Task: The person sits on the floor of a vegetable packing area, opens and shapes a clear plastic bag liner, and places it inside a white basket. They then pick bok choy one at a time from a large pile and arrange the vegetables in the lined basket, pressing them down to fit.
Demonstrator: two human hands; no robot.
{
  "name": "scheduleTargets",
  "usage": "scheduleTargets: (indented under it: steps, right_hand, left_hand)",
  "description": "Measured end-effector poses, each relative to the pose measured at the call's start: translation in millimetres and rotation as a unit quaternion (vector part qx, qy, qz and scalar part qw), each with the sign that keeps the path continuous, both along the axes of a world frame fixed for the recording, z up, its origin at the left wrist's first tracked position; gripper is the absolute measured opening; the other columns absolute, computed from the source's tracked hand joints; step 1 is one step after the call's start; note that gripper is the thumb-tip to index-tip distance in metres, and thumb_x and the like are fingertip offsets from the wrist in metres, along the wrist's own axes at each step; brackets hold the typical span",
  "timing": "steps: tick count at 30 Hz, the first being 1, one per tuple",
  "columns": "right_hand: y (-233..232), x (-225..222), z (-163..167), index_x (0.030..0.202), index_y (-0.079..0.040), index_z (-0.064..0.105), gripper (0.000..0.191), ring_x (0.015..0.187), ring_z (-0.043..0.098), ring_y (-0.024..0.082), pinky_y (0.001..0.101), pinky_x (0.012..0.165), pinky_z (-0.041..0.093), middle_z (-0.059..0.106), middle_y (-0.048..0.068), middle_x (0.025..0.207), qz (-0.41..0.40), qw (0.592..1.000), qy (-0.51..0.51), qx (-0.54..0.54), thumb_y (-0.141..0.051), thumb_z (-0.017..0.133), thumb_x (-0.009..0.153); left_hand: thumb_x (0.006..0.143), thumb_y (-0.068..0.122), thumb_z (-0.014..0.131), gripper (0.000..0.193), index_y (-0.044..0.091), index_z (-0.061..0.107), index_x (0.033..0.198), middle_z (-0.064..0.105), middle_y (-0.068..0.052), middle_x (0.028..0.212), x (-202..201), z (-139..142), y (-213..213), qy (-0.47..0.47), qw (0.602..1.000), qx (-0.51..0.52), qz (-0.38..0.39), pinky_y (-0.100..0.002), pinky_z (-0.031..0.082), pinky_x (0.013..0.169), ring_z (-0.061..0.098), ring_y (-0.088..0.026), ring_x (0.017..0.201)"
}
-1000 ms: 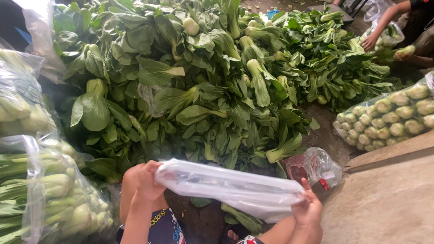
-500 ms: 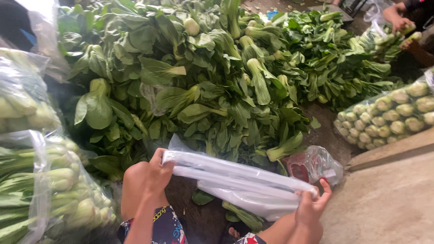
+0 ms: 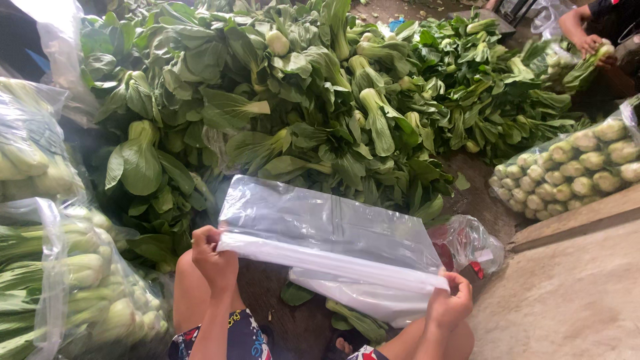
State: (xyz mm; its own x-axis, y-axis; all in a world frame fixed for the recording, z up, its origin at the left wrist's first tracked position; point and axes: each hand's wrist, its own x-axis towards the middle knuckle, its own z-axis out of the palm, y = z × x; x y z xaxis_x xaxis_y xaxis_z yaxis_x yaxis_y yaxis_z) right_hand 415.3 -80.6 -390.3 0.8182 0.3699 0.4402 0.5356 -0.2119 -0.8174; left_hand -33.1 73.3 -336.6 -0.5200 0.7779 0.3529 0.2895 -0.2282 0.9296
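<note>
My left hand (image 3: 215, 259) and my right hand (image 3: 449, 304) each grip one end of the mouth edge of a clear plastic bag (image 3: 327, 233), stretched flat between them above my knees. The bag is empty and its far side lifts up toward a big heap of loose green bok choy (image 3: 300, 113) that lies just beyond it. My fingers are closed on the folded rim of the bag.
Filled clear bags of bok choy stand at my left (image 3: 60, 280) and lie at the right (image 3: 573, 170). A crumpled small plastic bag (image 3: 467, 243) lies by my right knee. Another person's hands (image 3: 590, 45) handle greens at the far right. A concrete step (image 3: 573, 293) is at right.
The bag, held as a narrow bunched strip before, has been spread out; its far layer now billows up and forward while both hands keep their grip.
</note>
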Motion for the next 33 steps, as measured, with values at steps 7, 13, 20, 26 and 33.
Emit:
scheduleTargets:
  steps: [7, 13, 20, 26, 33]
  right_hand:
    - [0.1, -0.8, 4.6, 0.139, 0.001, 0.052, 0.049, 0.1, 0.066, 0.012, 0.0261, 0.087, 0.052, 0.072, 0.01, 0.115, 0.111, 0.965, 0.201, 0.126, -0.007, 0.07, 0.095]
    - [-0.1, 11.9, -7.0, 0.14, -0.002, 0.054, 0.041, 0.1, 0.065, 0.016, 0.0287, 0.085, 0.051, 0.07, 0.012, 0.116, 0.117, 0.937, 0.289, 0.158, -0.005, 0.065, 0.101]
    - [-11.8, 59.7, -27.7, 0.137, -0.015, 0.061, 0.05, 0.095, 0.069, 0.029, 0.0473, 0.088, 0.053, 0.072, 0.014, 0.107, 0.281, 0.713, 0.576, 0.285, -0.009, 0.052, 0.088]
    - [-19.4, 52.8, -1.4, 0.141, 0.0, 0.059, 0.047, 0.106, 0.068, 0.035, 0.0553, 0.099, 0.046, 0.073, 0.017, 0.11, 0.381, 0.558, 0.627, 0.387, -0.02, 0.053, 0.098]
    - [-11.9, 24.9, 7.1, 0.141, -0.01, 0.053, 0.056, 0.091, 0.063, 0.017, 0.0284, 0.074, 0.047, 0.066, 0.01, 0.11, 0.234, 0.889, 0.309, 0.245, 0.001, 0.062, 0.087]
  left_hand:
    - [0.098, 0.006, 0.067, 0.028, 0.002, 0.068, 0.125, 0.069, -0.004, 0.113, 5.9, -9.8, -11.3, -0.024, 0.991, 0.016, -0.133, -0.026, 0.055, 0.082, 0.067, -0.009, 0.096]
    - [0.101, 0.018, 0.067, 0.025, 0.002, 0.075, 0.119, 0.071, -0.005, 0.096, 11.8, -47.8, -3.3, -0.335, 0.9, -0.216, -0.176, -0.033, 0.04, 0.065, 0.052, -0.014, 0.077]
    - [0.084, 0.024, 0.059, 0.034, -0.004, 0.065, 0.102, 0.072, -0.011, 0.089, -47.3, -71.2, 24.4, -0.632, 0.662, -0.245, -0.318, -0.038, 0.06, 0.076, 0.07, -0.022, 0.079]
    - [0.087, 0.019, 0.066, 0.046, -0.006, 0.061, 0.126, 0.07, -0.011, 0.1, -77.5, -55.2, 15.1, -0.531, 0.739, -0.191, -0.369, -0.036, 0.056, 0.077, 0.068, -0.021, 0.086]
    - [0.088, 0.004, 0.069, 0.029, 0.002, 0.062, 0.115, 0.061, -0.007, 0.095, -29.7, -32.2, 9.9, -0.129, 0.905, -0.18, -0.363, -0.025, 0.046, 0.069, 0.055, -0.009, 0.085]
